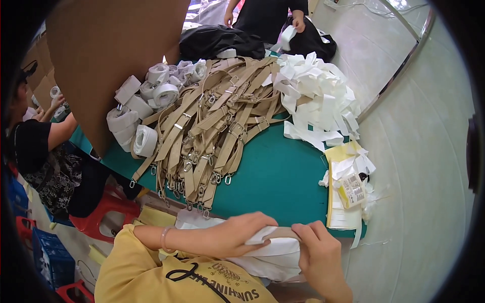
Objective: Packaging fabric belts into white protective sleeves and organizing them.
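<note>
Close to my body, at the table's near edge, my left hand (248, 233) is closed on a beige strap (284, 232) together with a white strip (258, 235). My right hand (318, 248) pinches the strap at its other side, thumb and fingers together. White material (275, 260) lies below the hands over my lap. Ahead is a large heap of beige straps (202, 126) with silver buckles and clips hanging toward me. Left of the heap sit several white-wrapped rolls (146, 140). To its right is a loose pile of white strips (323, 96).
The green table (273, 177) carries a yellow pad (336, 202) with paper scraps at its right edge. A brown board (111, 60) rises at the left. Black bags (222, 40) lie at the far end, where a person (262, 20) holds a white strip. Another person (50, 151) sits at the left.
</note>
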Motion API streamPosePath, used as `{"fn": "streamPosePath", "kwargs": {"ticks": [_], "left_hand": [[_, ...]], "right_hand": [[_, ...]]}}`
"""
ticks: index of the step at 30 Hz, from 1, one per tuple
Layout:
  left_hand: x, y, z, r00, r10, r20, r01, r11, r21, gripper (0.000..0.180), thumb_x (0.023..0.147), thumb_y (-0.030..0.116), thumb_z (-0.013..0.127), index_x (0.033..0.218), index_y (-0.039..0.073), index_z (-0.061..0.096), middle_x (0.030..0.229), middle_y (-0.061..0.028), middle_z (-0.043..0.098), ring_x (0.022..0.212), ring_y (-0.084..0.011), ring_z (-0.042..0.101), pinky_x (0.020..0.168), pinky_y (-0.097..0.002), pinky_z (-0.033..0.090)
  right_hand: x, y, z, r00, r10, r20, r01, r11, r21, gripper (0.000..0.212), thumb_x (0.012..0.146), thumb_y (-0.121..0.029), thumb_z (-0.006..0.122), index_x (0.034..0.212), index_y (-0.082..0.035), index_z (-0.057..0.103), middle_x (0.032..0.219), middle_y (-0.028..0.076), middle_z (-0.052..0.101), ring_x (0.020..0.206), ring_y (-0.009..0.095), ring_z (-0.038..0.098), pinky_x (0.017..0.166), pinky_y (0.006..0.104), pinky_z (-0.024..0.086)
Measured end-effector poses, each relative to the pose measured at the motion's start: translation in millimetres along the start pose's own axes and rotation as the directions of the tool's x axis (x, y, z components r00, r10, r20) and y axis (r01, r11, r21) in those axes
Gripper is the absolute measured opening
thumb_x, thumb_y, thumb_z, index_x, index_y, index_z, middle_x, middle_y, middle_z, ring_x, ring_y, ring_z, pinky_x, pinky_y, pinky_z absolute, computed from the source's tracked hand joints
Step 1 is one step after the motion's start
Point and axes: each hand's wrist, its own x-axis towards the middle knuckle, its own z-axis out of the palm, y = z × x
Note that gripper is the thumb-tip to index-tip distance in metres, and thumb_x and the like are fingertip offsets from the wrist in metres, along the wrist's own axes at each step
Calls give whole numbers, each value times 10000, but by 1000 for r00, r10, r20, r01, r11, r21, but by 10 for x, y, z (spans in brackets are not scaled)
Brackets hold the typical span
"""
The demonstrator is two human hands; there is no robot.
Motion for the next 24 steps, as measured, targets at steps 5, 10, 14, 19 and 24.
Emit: {"fn": "streamPosePath", "kwargs": {"ticks": [5,10,14,19,24], "left_hand": [[7,-93,144,998,66,17,-68,972,226,481,754,30,670,1194,48,479,1003,-145,507,956,-312,522,814,-401,435],[77,-37,85,996,46,-80,-39,995,88,524,659,-51,653,1150,31,491,993,-158,498,976,-356,508,839,-430,426],[-14,-274,-188,996,7,-87,26,929,369,540,607,-73,655,1115,32,507,962,-147,507,921,-353,512,787,-430,427],[98,-5,78,993,90,80,-104,974,200,570,594,-80,643,1132,49,505,942,-123,512,905,-319,523,775,-385,422],[32,-114,-265,984,54,-172,-29,990,141,537,581,-98,638,1088,24,514,961,-156,535,915,-352,537,821,-425,428]], "right_hand": [[-20,-180,92,982,-80,173,118,967,-226,260,728,15,614,962,-94,586,786,85,519,682,273,550,572,377,465],[79,-2,81,984,-79,157,58,989,137,363,705,41,626,1043,-38,519,956,138,569,791,317,589,679,397,486],[-172,297,78,959,200,203,-267,877,398,372,714,52,629,1056,-38,512,954,170,559,804,344,595,712,373,496],[57,12,41,978,-96,185,69,987,148,397,716,65,606,1087,-42,513,973,176,569,828,356,594,719,375,500],[-198,269,124,942,211,262,-315,828,464,398,742,49,601,1115,-57,512,961,159,563,861,353,584,730,388,492]]}}
